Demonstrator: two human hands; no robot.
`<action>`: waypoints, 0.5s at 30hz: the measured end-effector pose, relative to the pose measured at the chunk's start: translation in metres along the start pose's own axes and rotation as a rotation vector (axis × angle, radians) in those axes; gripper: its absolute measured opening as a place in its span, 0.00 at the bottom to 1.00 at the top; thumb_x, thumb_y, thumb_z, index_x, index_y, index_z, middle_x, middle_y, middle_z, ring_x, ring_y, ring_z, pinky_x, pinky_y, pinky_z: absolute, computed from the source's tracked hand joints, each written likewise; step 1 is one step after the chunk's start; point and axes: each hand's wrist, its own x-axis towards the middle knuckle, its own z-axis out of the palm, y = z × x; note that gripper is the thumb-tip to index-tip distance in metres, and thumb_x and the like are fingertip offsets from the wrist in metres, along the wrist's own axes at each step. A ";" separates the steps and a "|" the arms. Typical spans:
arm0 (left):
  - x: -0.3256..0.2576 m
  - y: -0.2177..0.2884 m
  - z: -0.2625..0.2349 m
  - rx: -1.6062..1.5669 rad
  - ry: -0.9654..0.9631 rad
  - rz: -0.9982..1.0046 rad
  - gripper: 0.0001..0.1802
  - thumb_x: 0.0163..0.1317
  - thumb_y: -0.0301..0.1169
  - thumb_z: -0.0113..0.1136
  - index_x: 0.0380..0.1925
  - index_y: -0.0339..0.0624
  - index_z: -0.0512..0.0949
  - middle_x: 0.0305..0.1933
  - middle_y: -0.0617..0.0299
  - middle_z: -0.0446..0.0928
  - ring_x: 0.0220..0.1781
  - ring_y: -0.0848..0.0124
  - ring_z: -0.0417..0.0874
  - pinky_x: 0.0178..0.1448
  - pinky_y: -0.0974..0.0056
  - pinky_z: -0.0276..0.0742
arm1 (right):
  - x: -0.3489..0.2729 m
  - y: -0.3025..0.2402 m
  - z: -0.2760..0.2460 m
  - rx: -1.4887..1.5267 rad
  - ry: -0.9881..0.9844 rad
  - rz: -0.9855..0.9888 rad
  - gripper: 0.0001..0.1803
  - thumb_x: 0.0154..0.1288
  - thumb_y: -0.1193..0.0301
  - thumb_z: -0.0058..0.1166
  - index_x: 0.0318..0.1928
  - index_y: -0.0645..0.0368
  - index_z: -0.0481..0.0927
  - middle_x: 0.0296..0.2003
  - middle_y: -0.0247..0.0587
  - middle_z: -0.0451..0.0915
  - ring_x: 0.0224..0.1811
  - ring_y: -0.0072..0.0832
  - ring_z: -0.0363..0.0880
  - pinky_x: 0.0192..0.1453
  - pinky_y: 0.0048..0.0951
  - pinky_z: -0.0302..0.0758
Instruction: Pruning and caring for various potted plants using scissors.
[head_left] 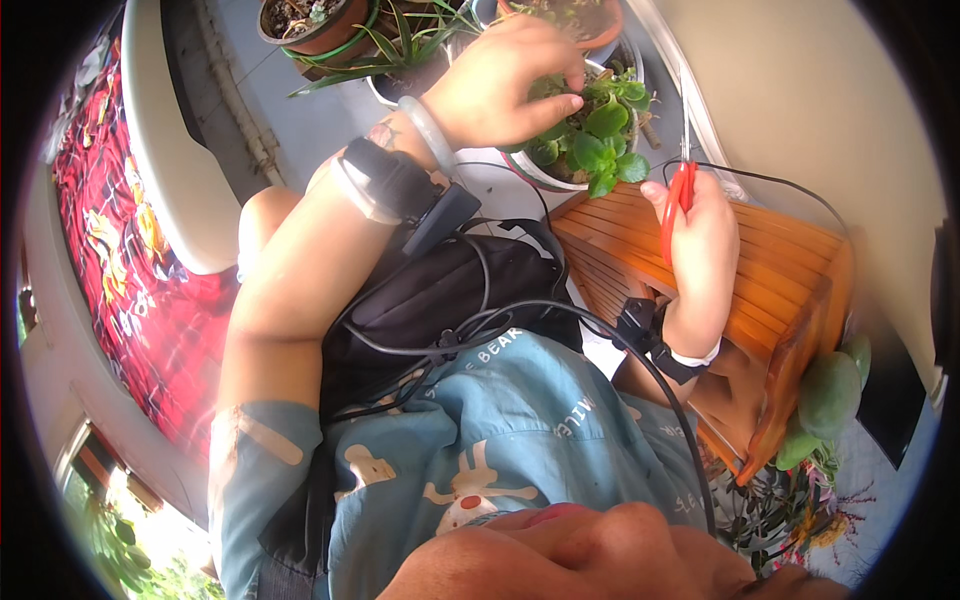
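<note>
A white pot (550,180) holds a plant with rounded green leaves (605,125). My left hand (510,85) reaches over the plant's left side, its thumb and bent index finger apart among the leaves; nothing shows between them, and the other fingertips are hidden. In my right hand (705,225), just right of the plant, is a pair of scissors (678,205) with red handles. Their thin metal blades point away from me, clear of the leaves, and look closed together.
Beyond my left hand stand a spiky-leaved plant (415,48), a brown pot (320,25) and a terracotta pot (600,30). An orange slatted wooden stool (770,260) is beneath my right arm. Black cables (480,340) cross my lap. A beige wall (810,90) rises at right.
</note>
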 end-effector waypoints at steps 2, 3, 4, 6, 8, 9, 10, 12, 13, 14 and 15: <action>0.000 0.003 0.004 -0.050 0.036 0.028 0.13 0.53 0.31 0.61 0.40 0.43 0.79 0.48 0.54 0.75 0.53 0.56 0.72 0.60 0.57 0.64 | -0.005 0.001 0.000 -0.055 0.001 -0.021 0.28 0.51 0.51 0.63 0.36 0.65 0.73 0.30 0.57 0.76 0.33 0.53 0.73 0.37 0.41 0.70; 0.000 0.005 0.006 -0.100 0.073 0.060 0.14 0.53 0.31 0.62 0.42 0.44 0.79 0.50 0.53 0.75 0.55 0.56 0.72 0.62 0.57 0.63 | -0.009 0.001 0.000 -0.040 0.012 -0.051 0.28 0.49 0.53 0.65 0.36 0.66 0.73 0.31 0.57 0.76 0.34 0.54 0.73 0.38 0.42 0.70; 0.001 0.006 0.009 -0.102 0.073 0.057 0.14 0.53 0.31 0.62 0.42 0.44 0.79 0.50 0.53 0.75 0.55 0.56 0.72 0.62 0.57 0.63 | -0.011 0.001 0.000 -0.026 0.023 -0.081 0.29 0.47 0.54 0.67 0.36 0.67 0.72 0.32 0.57 0.77 0.36 0.55 0.73 0.39 0.43 0.70; 0.002 0.008 0.015 -0.136 0.087 0.113 0.17 0.53 0.31 0.62 0.46 0.46 0.79 0.53 0.53 0.73 0.57 0.57 0.70 0.64 0.57 0.61 | -0.016 0.005 -0.003 -0.047 0.031 -0.107 0.29 0.45 0.56 0.68 0.36 0.68 0.72 0.32 0.55 0.77 0.36 0.55 0.73 0.40 0.43 0.70; 0.001 0.003 0.018 -0.110 0.050 0.117 0.20 0.55 0.31 0.61 0.49 0.45 0.77 0.53 0.52 0.73 0.59 0.57 0.69 0.65 0.57 0.60 | -0.018 0.007 -0.004 -0.057 0.029 -0.143 0.29 0.43 0.58 0.70 0.36 0.69 0.72 0.33 0.54 0.77 0.37 0.54 0.74 0.41 0.43 0.70; 0.000 0.001 0.016 -0.137 0.039 0.073 0.19 0.56 0.32 0.61 0.49 0.43 0.77 0.53 0.52 0.73 0.59 0.57 0.69 0.65 0.57 0.60 | -0.016 0.006 -0.005 -0.093 0.018 -0.192 0.30 0.42 0.58 0.70 0.37 0.68 0.73 0.33 0.53 0.78 0.37 0.53 0.74 0.41 0.43 0.70; -0.002 -0.002 0.014 -0.163 0.029 0.029 0.19 0.57 0.32 0.60 0.49 0.42 0.77 0.53 0.52 0.73 0.59 0.58 0.69 0.65 0.57 0.60 | -0.014 0.006 -0.003 -0.127 0.008 -0.241 0.30 0.41 0.57 0.70 0.38 0.68 0.74 0.33 0.52 0.78 0.38 0.52 0.74 0.42 0.43 0.71; 0.005 0.001 0.013 -0.259 0.029 -0.002 0.18 0.63 0.36 0.54 0.50 0.40 0.76 0.52 0.53 0.74 0.59 0.60 0.69 0.64 0.58 0.60 | -0.022 0.005 -0.011 -0.191 0.049 -0.267 0.31 0.40 0.57 0.70 0.39 0.67 0.75 0.33 0.52 0.78 0.37 0.51 0.75 0.42 0.42 0.71; 0.007 0.006 0.013 -0.326 0.085 -0.005 0.18 0.61 0.36 0.56 0.48 0.38 0.76 0.50 0.50 0.75 0.56 0.56 0.71 0.62 0.57 0.64 | -0.024 0.001 -0.016 -0.229 0.070 -0.244 0.31 0.40 0.56 0.70 0.39 0.67 0.75 0.33 0.52 0.78 0.37 0.51 0.75 0.42 0.42 0.71; 0.006 0.010 0.013 -0.375 0.141 -0.028 0.19 0.59 0.36 0.58 0.46 0.35 0.76 0.47 0.47 0.76 0.53 0.53 0.74 0.59 0.56 0.67 | -0.023 -0.001 -0.016 -0.251 0.079 -0.237 0.32 0.40 0.55 0.70 0.39 0.66 0.75 0.33 0.52 0.78 0.37 0.51 0.75 0.41 0.42 0.71; 0.005 0.007 0.013 -0.370 0.141 -0.039 0.19 0.59 0.36 0.58 0.46 0.35 0.76 0.47 0.47 0.76 0.53 0.53 0.74 0.59 0.56 0.67 | -0.020 -0.002 -0.015 -0.294 0.102 -0.254 0.31 0.40 0.54 0.69 0.39 0.66 0.76 0.33 0.52 0.78 0.37 0.50 0.76 0.41 0.42 0.72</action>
